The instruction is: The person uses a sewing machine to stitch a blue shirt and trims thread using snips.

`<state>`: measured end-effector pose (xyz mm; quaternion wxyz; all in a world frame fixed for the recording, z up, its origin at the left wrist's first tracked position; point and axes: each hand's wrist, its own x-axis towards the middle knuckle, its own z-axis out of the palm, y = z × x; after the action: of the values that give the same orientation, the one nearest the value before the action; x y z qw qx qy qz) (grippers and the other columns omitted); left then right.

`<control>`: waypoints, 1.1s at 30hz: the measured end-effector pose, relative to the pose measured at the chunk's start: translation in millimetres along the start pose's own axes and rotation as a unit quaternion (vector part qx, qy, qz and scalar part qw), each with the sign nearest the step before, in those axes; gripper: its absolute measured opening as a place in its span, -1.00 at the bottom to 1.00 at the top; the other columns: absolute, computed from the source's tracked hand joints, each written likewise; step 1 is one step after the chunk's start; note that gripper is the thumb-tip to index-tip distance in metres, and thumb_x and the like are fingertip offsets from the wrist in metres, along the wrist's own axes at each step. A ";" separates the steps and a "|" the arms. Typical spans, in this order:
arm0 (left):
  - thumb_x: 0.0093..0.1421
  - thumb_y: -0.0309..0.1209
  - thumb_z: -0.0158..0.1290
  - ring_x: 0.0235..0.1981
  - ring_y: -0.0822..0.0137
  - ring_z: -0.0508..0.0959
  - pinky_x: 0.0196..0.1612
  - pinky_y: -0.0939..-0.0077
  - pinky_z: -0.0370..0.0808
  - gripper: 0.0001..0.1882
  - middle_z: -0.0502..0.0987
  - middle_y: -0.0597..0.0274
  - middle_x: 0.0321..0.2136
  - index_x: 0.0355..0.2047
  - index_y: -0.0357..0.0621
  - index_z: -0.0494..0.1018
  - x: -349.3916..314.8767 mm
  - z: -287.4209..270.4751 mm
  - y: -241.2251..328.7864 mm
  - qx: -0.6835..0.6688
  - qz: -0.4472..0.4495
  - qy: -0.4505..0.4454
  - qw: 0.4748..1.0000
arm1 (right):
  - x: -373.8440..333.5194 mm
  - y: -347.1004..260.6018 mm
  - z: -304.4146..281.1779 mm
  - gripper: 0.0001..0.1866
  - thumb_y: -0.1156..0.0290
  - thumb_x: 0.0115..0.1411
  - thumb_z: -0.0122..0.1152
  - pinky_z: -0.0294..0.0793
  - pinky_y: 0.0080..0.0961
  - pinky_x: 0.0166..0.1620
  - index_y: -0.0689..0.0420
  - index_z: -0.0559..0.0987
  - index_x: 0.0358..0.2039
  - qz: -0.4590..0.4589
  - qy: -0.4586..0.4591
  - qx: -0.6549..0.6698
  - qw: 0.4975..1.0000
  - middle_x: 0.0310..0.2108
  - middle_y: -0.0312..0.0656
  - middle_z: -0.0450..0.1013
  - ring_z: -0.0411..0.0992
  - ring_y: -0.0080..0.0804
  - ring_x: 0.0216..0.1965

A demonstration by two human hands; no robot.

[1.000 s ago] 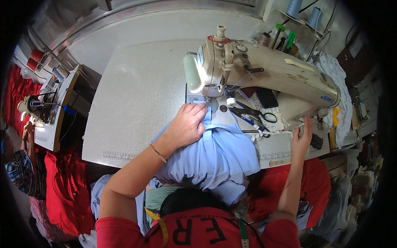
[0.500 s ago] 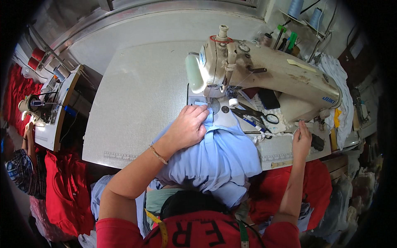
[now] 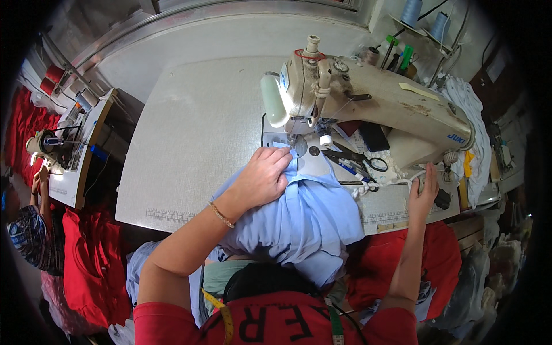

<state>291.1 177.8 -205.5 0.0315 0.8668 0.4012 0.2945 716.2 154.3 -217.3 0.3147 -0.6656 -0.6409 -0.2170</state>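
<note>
A light blue garment [image 3: 319, 215] drapes over the table's front edge, its upper end under the presser foot of the sewing machine [image 3: 368, 95]. My left hand [image 3: 264, 175] grips and presses that end, fingers curled together just in front of the needle area. Loosely stretched out at the right, my right hand [image 3: 424, 190] is beside the base of the machine, with nothing visible in it. A white cord [image 3: 391, 183] runs up to this hand. Right of the needle lie a dark round button or disc [image 3: 314, 151] and a small white spool [image 3: 326, 141].
Black-handled scissors [image 3: 376, 165] and pens [image 3: 351, 167] lie under the machine arm. The pale table [image 3: 184, 138] extends left. Red cloth [image 3: 437, 264] hangs at the lower right. Another person works at a second sewing machine [image 3: 43, 146] on the far left. Blue thread cones [image 3: 411, 12] stand at the back.
My right hand has shifted slightly right, and its fingers have straightened away from the machine's base. The left hand and the garment have barely moved.
</note>
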 end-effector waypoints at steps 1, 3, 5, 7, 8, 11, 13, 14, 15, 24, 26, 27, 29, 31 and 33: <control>-0.04 -0.50 -0.03 -0.01 0.10 0.39 0.10 0.29 0.29 -0.57 0.42 -0.03 -0.05 -0.10 -0.36 0.38 0.2 0.6 0.1 0.001 0.001 0.001 1.000 | 0.1 0.6 -0.9 -0.55 0.42 0.18 0.01 0.02 -0.08 0.23 0.11 0.36 0.11 -0.002 -0.004 0.010 1.000 0.20 -0.14 0.21 0.18 -0.20 0.21; -0.04 -0.49 -0.03 -0.01 0.09 0.39 0.10 0.29 0.29 -0.57 0.42 -0.03 -0.04 -0.09 -0.35 0.38 0.6 1.4 0.0 0.005 0.001 0.002 1.000 | 2.2 3.2 -3.4 -0.55 0.42 0.17 0.02 -0.01 -0.07 0.24 0.09 0.36 0.12 -0.012 0.010 0.002 1.000 0.20 -0.15 0.21 0.16 -0.18 0.21; -0.03 -0.48 -0.03 -0.01 0.09 0.39 0.10 0.28 0.28 -0.57 0.41 -0.03 -0.04 -0.09 -0.35 0.37 0.4 1.1 -0.1 0.010 -0.001 0.003 1.000 | 11.9 3.6 -8.6 -0.57 0.42 0.18 0.04 -0.03 -0.09 0.24 0.10 0.39 0.10 -0.029 0.045 -0.032 0.998 0.17 -0.14 0.24 0.17 -0.17 0.20; -0.02 -0.47 -0.03 0.00 0.08 0.38 0.11 0.28 0.27 -0.56 0.41 -0.03 -0.03 -0.08 -0.35 0.37 -0.2 1.9 -0.8 0.015 -0.005 0.003 1.000 | 28.1 -1.2 -18.6 -0.59 0.41 0.19 0.05 -0.02 -0.12 0.24 0.12 0.41 0.08 -0.015 0.090 -0.020 0.996 0.16 -0.11 0.24 0.17 -0.14 0.19; -0.02 -0.46 -0.03 0.00 0.08 0.38 0.11 0.27 0.27 -0.56 0.40 -0.04 -0.03 -0.08 -0.35 0.37 -0.2 2.3 -0.7 0.017 -0.006 0.004 1.000 | 39.1 -4.3 -24.4 -0.60 0.40 0.19 0.05 -0.01 -0.14 0.24 0.12 0.42 0.07 -0.009 0.113 -0.015 0.993 0.15 -0.09 0.25 0.17 -0.13 0.19; -0.01 -0.44 -0.04 0.01 0.07 0.37 0.12 0.27 0.26 -0.55 0.40 -0.05 -0.02 -0.07 -0.35 0.36 -1.0 3.5 -3.1 0.006 -0.005 0.003 1.000 | 89.5 26.9 -27.1 -0.60 0.37 0.20 0.08 0.05 -0.21 0.22 0.15 0.43 0.06 -0.053 0.174 0.100 0.978 0.14 -0.03 0.24 0.16 -0.13 0.19; 0.00 -0.43 -0.03 0.02 0.06 0.36 0.13 0.24 0.24 -0.55 0.39 -0.05 -0.01 -0.06 -0.34 0.36 -1.2 1.9 -4.3 0.006 -0.009 -0.010 1.000 | 129.8 45.9 -30.4 -0.57 0.33 0.19 0.10 0.12 -0.24 0.19 0.17 0.42 0.06 -0.039 0.224 0.110 0.968 0.12 0.03 0.25 0.19 -0.11 0.17; 0.00 -0.43 -0.03 0.03 0.06 0.36 0.14 0.23 0.23 -0.55 0.38 -0.05 0.00 -0.05 -0.33 0.36 -0.5 0.9 -3.6 0.006 -0.009 -0.016 1.000 | 155.0 69.3 -31.6 -0.58 0.31 0.19 0.11 0.14 -0.26 0.18 0.19 0.43 0.05 -0.028 0.234 0.072 0.969 0.09 0.04 0.28 0.22 -0.09 0.14; 0.03 -0.40 -0.02 0.04 0.05 0.35 0.15 0.20 0.22 -0.55 0.38 -0.06 0.01 -0.05 -0.32 0.35 0.4 -0.1 -1.3 0.015 -0.010 -0.022 1.000 | 179.1 95.9 -33.1 -0.58 0.30 0.18 0.12 0.16 -0.27 0.17 0.20 0.45 0.03 -0.017 0.243 0.032 0.969 0.05 0.05 0.32 0.26 -0.07 0.12; 0.17 0.08 -0.06 0.20 -0.07 0.19 0.22 -0.09 0.03 -0.36 0.22 -0.12 0.15 0.10 -0.10 0.27 -17.5 -6.6 34.3 0.054 -0.025 -0.098 0.993 | 209.8 162.7 6.7 -0.58 0.20 0.23 -0.06 0.29 -0.45 0.03 0.23 0.54 -0.08 0.149 0.064 0.248 0.955 -0.10 -0.02 0.48 0.41 -0.24 -0.07; 0.16 0.13 -0.09 0.22 -0.07 0.17 0.21 -0.15 -0.01 -0.32 0.19 -0.12 0.18 0.14 -0.07 0.23 -19.3 -5.1 33.2 0.057 -0.034 -0.111 0.992 | 210.4 162.6 6.7 -0.59 0.20 0.24 -0.07 0.30 -0.46 0.01 0.23 0.55 -0.09 0.157 0.056 0.239 0.957 -0.13 -0.03 0.50 0.42 -0.26 -0.08; 0.16 0.13 -0.08 0.22 -0.07 0.17 0.21 -0.15 -0.01 -0.32 0.19 -0.11 0.18 0.14 -0.07 0.23 -19.8 -5.8 33.1 0.059 -0.035 -0.110 0.992 | 212.5 161.9 8.4 -0.59 0.20 0.24 -0.07 0.30 -0.47 0.00 0.23 0.55 -0.09 0.160 0.051 0.235 0.957 -0.14 -0.04 0.50 0.42 -0.26 -0.09; 0.15 0.12 -0.08 0.22 -0.06 0.16 0.21 -0.15 -0.01 -0.32 0.19 -0.10 0.18 0.14 -0.06 0.23 -17.3 -3.0 34.8 0.051 -0.026 -0.113 0.992 | 226.4 191.6 -3.3 -0.60 0.20 0.24 -0.05 0.32 -0.49 -0.05 0.22 0.56 -0.10 0.122 -0.028 0.150 0.981 -0.17 -0.05 0.51 0.43 -0.30 -0.16; 0.15 0.12 -0.07 0.23 -0.05 0.16 0.22 -0.16 -0.02 -0.31 0.18 -0.08 0.19 0.15 -0.06 0.23 -17.3 -3.7 37.8 0.042 -0.023 -0.121 0.992 | 245.1 214.1 -14.0 -0.61 0.21 0.24 -0.04 0.33 -0.51 -0.08 0.22 0.56 -0.11 0.093 -0.100 0.069 0.988 -0.20 -0.07 0.52 0.43 -0.33 -0.20; 0.13 0.11 -0.04 0.22 -0.02 0.17 0.21 -0.18 -0.02 -0.30 0.21 -0.06 0.18 0.14 -0.09 0.24 -30.3 -12.7 47.1 0.029 -0.023 -0.132 0.991 | 253.1 209.5 -8.6 -0.63 0.22 0.24 -0.03 0.34 -0.53 -0.10 0.22 0.56 -0.12 0.094 -0.132 0.031 0.986 -0.21 -0.08 0.52 0.43 -0.35 -0.22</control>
<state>300.9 122.0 -196.0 0.0659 0.8893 0.4215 0.1649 945.9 333.8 -65.6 0.2663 -0.7356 -0.6181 -0.0768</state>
